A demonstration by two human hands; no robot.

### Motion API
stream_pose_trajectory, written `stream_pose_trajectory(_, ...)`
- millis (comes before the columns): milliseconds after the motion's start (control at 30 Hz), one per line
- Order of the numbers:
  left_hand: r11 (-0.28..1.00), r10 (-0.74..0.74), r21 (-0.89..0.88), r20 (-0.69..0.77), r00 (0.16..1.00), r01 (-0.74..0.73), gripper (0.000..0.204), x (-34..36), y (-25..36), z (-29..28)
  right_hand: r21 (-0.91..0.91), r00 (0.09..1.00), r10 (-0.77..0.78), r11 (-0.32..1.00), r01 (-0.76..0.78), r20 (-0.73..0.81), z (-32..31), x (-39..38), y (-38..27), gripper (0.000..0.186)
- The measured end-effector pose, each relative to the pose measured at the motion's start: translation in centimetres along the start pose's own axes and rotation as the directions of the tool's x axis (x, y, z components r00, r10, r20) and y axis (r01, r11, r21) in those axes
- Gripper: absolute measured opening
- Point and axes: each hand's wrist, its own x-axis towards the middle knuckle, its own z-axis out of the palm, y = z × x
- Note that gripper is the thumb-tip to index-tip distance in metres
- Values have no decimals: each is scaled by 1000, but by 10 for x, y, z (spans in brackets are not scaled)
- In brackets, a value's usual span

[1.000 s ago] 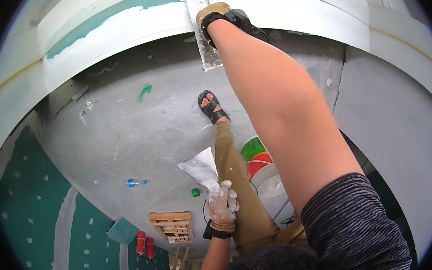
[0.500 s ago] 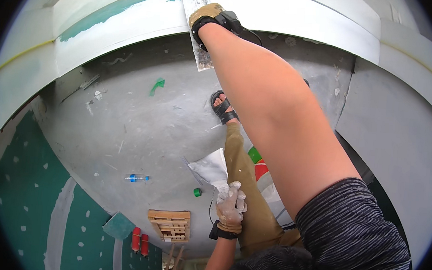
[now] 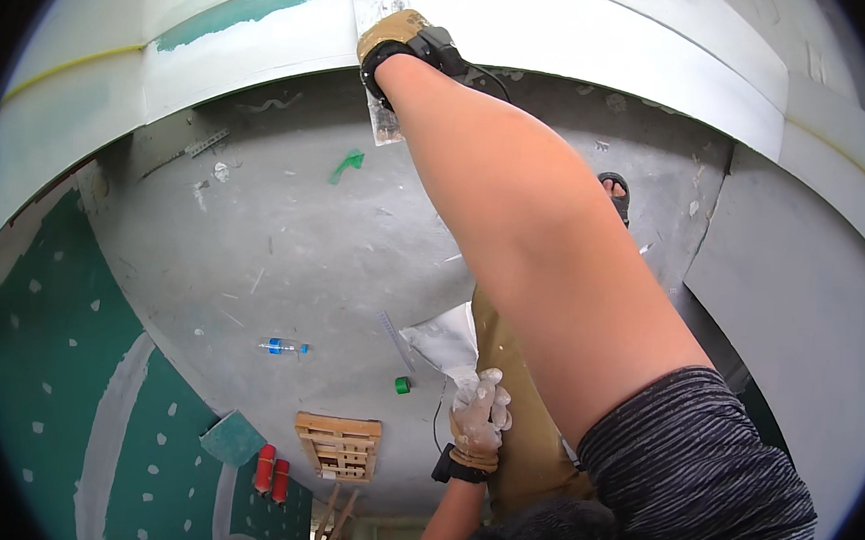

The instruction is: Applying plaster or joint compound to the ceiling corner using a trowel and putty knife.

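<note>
My right arm [image 3: 546, 218] stretches up to the far wall. Its tan-gloved right hand [image 3: 393, 32] is closed on a long, flat trowel [image 3: 386, 126] smeared with white, lying against the white-coated band [image 3: 589, 40]. The grip itself is hidden under the hand. Left of the trowel, a strip of bare green board [image 3: 260, 12] borders the white coating. Low in the middle, my left hand [image 3: 478, 419], in a glove caked with white, holds a putty knife [image 3: 445, 339] with a broad, whitened blade. Its handle is mostly covered by the fingers.
On the grey floor [image 3: 286, 220] lie a green scrap [image 3: 345, 166], a plastic bottle [image 3: 284, 346], a green roll [image 3: 402, 385] and a wooden pallet [image 3: 337, 446]. Red cylinders [image 3: 265, 467] stand by the green wall [image 3: 41, 343] at left. My sandalled foot [image 3: 615, 195] shows right of my arm.
My right hand and the trowel have shifted left along the wall, and less green shows. One foot has gone out of sight; another now shows right of my arm. My left hand keeps its hold.
</note>
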Motion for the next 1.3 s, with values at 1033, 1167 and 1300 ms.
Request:
stream_pose_trajectory(1033,993,-100,-26,266,959,111,39,109,158,45,426,552,-710,377,823,-437,2,-265,260,22)
stream_pose_trajectory(1167,-148,-84,851,496,864,-503,32,129,191,62,952,769,-563,-142,272,-304,68,-300,301,37)
stream_pose_trajectory(1300,238,-176,879,458,871,-414,34,146,185,28,592,805,-574,-705,-391,-153,134,-292,330,53)
